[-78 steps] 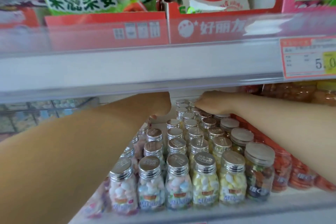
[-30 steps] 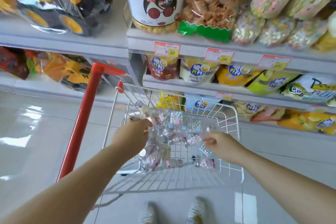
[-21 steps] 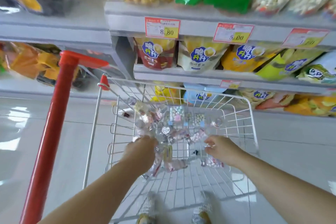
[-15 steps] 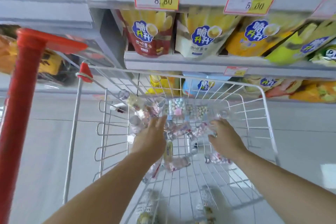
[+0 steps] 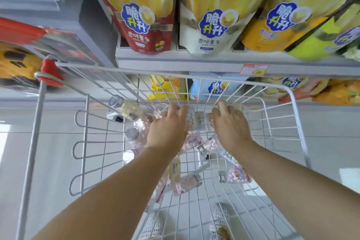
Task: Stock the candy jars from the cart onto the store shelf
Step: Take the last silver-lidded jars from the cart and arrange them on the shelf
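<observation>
About ten clear plastic candy jars [image 5: 185, 182] with silver screw caps lie on their sides in a loose heap on the mesh bottom of a white wire cart [image 5: 292, 115], under and around both hands. The left hand [image 5: 167, 130] and the right hand [image 5: 230, 128] lie palm-down on the far end of the heap, with one jar showing between them. The backs of the hands hide the fingers' hold, so I cannot tell whether either grips a jar. Three jars lie to the left of the left hand, and several more lie nearer the person, beside the forearms, which cover part of the heap.

A red plastic corner cap [image 5: 48, 72] sits on the cart's rim, far left of the hands. Below the mesh is a pale glossy tiled floor [image 5: 48, 152], and two white mesh shoes [image 5: 220, 220] show through the wires.

Beyond the hands, the cart's far wire wall stands in front of a grey metal shelf [image 5: 194, 62]. On it four snack bags stand in a row: red [image 5: 148, 15], white [image 5: 212, 17], yellow [image 5: 282, 19] and green [image 5: 331, 35]. More bags sit on the level below. Three price tags [image 5: 254, 69] are clipped to the shelf edges.
</observation>
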`<state>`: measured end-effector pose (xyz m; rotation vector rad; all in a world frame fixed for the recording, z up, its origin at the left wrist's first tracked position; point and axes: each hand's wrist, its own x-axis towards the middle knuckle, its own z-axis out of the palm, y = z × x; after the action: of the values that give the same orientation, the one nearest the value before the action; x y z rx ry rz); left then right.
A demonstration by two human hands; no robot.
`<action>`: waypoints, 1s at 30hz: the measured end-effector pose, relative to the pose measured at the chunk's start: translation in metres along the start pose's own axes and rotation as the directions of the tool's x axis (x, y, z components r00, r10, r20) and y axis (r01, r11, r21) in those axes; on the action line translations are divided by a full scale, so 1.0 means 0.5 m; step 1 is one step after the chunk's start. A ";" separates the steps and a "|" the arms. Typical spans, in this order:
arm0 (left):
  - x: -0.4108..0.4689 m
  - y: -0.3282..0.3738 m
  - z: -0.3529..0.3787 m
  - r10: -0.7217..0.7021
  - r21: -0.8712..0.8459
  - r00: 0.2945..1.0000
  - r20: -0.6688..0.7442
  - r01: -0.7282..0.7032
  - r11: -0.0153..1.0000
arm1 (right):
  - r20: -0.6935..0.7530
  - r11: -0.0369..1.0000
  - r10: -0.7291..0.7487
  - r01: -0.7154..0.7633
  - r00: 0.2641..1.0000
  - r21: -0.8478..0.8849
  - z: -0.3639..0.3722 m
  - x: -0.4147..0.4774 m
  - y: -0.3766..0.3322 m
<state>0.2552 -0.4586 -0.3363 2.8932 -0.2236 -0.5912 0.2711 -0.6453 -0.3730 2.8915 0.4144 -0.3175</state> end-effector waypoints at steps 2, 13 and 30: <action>-0.026 -0.006 -0.016 0.009 -0.073 1.000 -0.006 -0.009 0.997 | 0.060 0.999 -0.028 0.027 0.998 0.027 -0.015 -0.007 0.007; -0.217 0.012 -0.331 -0.058 -0.935 0.934 0.353 0.354 0.021 | 0.524 0.051 -0.072 -0.521 0.849 0.852 -0.387 -0.163 0.101; -0.557 0.094 -0.894 -0.041 -0.976 0.999 0.017 0.026 0.217 | 0.240 -0.101 -0.229 -0.269 0.943 0.958 -1.051 -0.330 0.129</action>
<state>0.1759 -0.3887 0.1818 1.5873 0.1963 -0.4457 0.2311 -0.6274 0.1798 4.0644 -0.1193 -1.9689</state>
